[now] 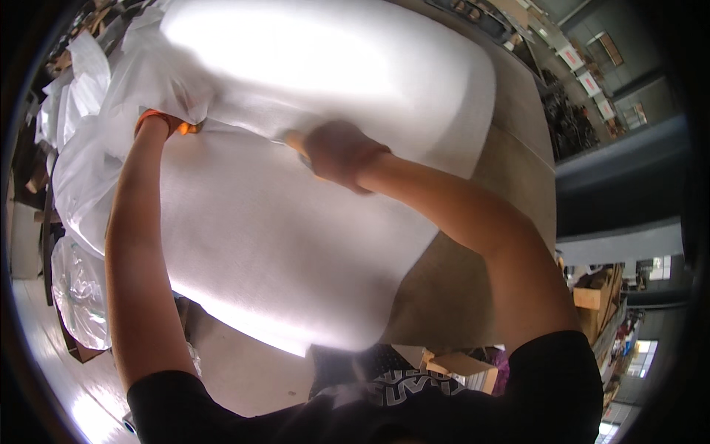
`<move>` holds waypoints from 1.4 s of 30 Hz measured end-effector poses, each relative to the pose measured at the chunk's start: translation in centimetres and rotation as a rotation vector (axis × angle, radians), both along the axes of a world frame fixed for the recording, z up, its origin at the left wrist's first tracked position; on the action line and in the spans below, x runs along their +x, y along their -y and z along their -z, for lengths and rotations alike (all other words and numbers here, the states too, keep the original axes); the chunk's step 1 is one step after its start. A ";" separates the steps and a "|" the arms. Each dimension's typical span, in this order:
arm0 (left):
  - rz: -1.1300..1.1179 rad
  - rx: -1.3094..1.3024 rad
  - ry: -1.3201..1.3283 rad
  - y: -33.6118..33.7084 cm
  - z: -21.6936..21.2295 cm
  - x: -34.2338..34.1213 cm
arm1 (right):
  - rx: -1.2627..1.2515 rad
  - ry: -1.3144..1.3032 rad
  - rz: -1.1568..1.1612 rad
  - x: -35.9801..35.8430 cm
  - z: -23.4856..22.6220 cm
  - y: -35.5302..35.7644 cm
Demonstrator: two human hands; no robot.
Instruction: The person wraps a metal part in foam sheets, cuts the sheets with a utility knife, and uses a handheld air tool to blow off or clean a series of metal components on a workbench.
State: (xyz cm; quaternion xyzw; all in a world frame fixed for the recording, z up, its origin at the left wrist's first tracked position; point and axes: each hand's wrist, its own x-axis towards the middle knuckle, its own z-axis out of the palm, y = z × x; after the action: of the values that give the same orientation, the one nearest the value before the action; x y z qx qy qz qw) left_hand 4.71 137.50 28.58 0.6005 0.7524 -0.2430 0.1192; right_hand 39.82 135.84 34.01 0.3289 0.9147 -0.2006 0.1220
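Head view, looking down over the person's 2 bare forearms, which enter from the lower edge beneath a black short-sleeved shirt (414, 403).

The main object is a large white foam sheet (281, 244), soft and slightly glossy, spread over a grey-brown table (481, 244) and rising at the far side into a thick, brightly lit roll (318, 59). The flat part reaches from the roll down toward the person's chest, its near edge hanging past the table edge.

The right hand (336, 152) rests at the line where the flat sheet meets the roll; its knuckles face the camera and its fingers are curled closed over a small orange-tan object (296, 140), only partly visible, whose kind cannot be told. The left hand (174, 118) is almost wholly hidden under a fold of the sheet at the roll's left end; only the wrist, with an orange band (155, 118), shows, so the spread of its fingers cannot be told.

To the left lie crumpled clear plastic bags (81, 288) and more white wrapping (74, 81). Cardboard boxes (458, 366) stand below the table edge, and wooden pieces (599, 296) sit at the right
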 end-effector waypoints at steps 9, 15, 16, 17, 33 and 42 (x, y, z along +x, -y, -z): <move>-0.031 -0.022 -0.216 0.9 0.2 2.7 | 0.289 0.871 0.267 34.2 -3.4 7.3; -0.022 1.284 -0.036 8.4 6.5 13.9 | 0.178 -0.235 0.810 38.1 -6.3 9.6; -0.028 1.298 0.044 10.7 6.6 16.3 | 0.032 -0.632 0.853 35.6 -6.0 9.1; -0.077 1.266 0.089 13.6 6.0 19.4 | -0.056 -0.735 0.868 31.9 -6.2 9.0; -0.187 0.953 0.215 22.4 7.0 20.9 | -0.849 -1.905 0.724 16.7 -6.4 -6.2; -0.734 1.135 0.678 21.6 4.4 17.1 | -0.670 -2.256 0.569 23.3 -21.0 -16.3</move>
State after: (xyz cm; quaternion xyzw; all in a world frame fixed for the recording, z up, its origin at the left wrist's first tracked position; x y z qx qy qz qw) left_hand 21.85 115.92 24.15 0.3226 0.8357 0.4352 0.0897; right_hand 63.12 152.16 55.02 0.1105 0.3048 -0.6212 -0.7134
